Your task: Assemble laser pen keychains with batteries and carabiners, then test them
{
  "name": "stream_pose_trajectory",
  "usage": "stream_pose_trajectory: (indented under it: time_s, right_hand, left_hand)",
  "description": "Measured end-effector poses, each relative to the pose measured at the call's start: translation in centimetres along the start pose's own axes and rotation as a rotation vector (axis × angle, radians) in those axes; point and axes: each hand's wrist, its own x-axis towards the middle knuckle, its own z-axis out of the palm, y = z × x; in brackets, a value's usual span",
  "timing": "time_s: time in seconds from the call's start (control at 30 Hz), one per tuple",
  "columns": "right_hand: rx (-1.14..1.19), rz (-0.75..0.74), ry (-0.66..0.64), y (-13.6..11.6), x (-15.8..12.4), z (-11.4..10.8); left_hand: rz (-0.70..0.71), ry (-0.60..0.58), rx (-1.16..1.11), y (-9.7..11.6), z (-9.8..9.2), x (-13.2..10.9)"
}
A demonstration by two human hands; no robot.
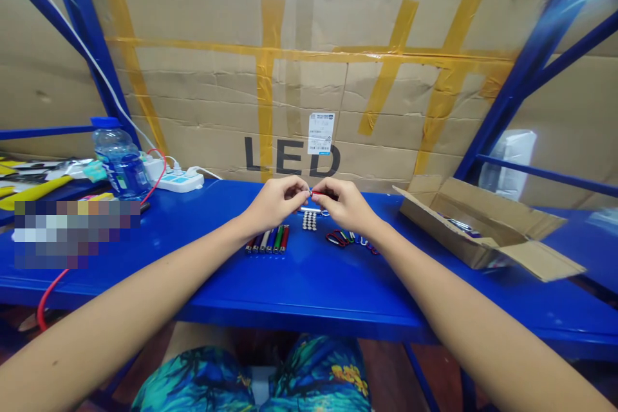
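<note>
My left hand (279,203) and my right hand (346,205) meet above the blue table, fingertips nearly touching. Between the right fingers shows a thin red tube (317,193), its far end hidden by the hand. The left fingers are pinched at its tip, on something too small to make out. Just below lies a slim silver tube (309,209) with a metal ring at its right. Small round silver pieces (309,221) are set out in rows. A row of coloured metal tubes (267,240) sits near my left wrist; several coloured carabiners (337,239) lie beside my right wrist.
An open cardboard box (440,229) with metal items stands at the right. On the left are a blue-capped bottle (120,161), a white power strip (181,181) and a red cable (153,188). A taped cardboard panel (217,103) closes the back, between blue posts.
</note>
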Motion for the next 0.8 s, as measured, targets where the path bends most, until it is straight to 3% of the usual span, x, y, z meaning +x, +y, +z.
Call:
stream_pose_trajectory:
  time_s: [0.17, 0.37, 0.8]
  right_hand:
    - [-0.098, -0.034, 0.000, -0.05, -0.03, 0.03]
    - [-0.107, 0.034, -0.037, -0.17, 0.05, 0.08]
    - [0.156, 0.229, -0.177, 0.14, 0.35, -0.13]
  left_hand:
    - [-0.005, -0.006, 0.013, 0.06, 0.28, -0.04]
    - [0.003, -0.023, 0.014, -0.05, 0.41, -0.16]
    - [0.022, -0.072, 0.083, -0.54, 0.27, -0.10]
